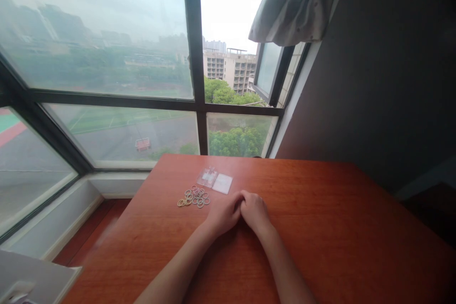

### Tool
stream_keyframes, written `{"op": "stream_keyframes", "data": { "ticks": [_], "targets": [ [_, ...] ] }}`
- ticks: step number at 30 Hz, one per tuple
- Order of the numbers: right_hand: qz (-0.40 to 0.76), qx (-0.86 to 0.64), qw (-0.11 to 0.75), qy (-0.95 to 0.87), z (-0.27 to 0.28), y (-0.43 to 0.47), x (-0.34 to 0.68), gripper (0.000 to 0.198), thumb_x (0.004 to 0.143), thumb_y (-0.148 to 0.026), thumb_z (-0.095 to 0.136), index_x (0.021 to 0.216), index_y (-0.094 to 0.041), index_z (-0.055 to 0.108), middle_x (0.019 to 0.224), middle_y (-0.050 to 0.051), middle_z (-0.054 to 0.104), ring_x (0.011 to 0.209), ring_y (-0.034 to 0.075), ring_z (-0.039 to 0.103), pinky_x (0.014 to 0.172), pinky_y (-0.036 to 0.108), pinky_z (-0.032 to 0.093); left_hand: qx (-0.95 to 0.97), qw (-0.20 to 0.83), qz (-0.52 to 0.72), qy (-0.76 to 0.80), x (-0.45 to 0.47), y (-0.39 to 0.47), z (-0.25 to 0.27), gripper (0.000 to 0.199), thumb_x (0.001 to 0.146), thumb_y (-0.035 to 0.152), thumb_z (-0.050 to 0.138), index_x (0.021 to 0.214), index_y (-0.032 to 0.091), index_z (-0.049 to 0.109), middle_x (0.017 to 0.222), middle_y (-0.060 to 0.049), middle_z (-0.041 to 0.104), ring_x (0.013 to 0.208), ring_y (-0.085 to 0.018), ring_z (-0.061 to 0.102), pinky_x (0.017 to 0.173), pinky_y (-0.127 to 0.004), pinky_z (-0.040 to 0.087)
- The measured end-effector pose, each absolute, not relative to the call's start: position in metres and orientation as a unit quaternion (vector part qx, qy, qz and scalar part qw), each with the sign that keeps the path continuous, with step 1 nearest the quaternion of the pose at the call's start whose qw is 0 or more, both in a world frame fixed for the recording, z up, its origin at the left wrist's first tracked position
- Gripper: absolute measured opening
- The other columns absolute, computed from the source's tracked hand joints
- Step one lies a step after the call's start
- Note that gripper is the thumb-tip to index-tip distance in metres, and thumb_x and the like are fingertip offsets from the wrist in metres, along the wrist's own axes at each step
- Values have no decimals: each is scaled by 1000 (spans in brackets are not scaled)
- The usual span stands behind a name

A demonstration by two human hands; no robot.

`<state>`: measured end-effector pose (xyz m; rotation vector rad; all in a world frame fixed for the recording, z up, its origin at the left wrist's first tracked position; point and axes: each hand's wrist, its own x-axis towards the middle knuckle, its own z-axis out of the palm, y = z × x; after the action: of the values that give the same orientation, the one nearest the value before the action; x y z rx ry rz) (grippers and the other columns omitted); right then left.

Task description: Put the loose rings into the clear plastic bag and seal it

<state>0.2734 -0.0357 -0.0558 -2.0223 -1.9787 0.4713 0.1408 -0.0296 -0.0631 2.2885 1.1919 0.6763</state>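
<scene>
Small rings [195, 194] lie loose on the table [320, 218] beside a clear case [205, 178], which seems already opened, and their handling looks barely begun, while the left hand [225, 211] and the right hand [254, 210] meet with curled fingers, and whether these hold something I cannot tell.
</scene>
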Motion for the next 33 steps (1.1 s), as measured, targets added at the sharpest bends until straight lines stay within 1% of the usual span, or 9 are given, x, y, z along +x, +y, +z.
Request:
{"op": "stream_keyframes", "data": {
  "ticks": [7,19,33],
  "targets": [
    [149,-694,139,-691,-60,-35,274,29,85,-17,41,93,-24,68,90,5,71,83,19,62,66,25,35,837,233,236,435,140,-29,-64,18,86,20,44,99,21,56,93,-2,68,82,-17,62,67,-24,40],
    [152,-696,134,-689,-55,-36,273,27,85,-16,43,92,-24,68,90,4,71,85,19,63,64,25,34,835,237,242,434,140,-29,-65,20,86,19,44,102,22,56,97,-2,68,85,-18,62,68,-25,41],
    [149,-695,138,-690,-58,-35,273,28,84,-16,43,91,-24,68,89,5,71,83,19,63,63,25,33,832,235,240,441,141,-30,-63,18,86,20,44,99,22,56,94,-3,68,84,-18,62,68,-25,41]
  ]
}}
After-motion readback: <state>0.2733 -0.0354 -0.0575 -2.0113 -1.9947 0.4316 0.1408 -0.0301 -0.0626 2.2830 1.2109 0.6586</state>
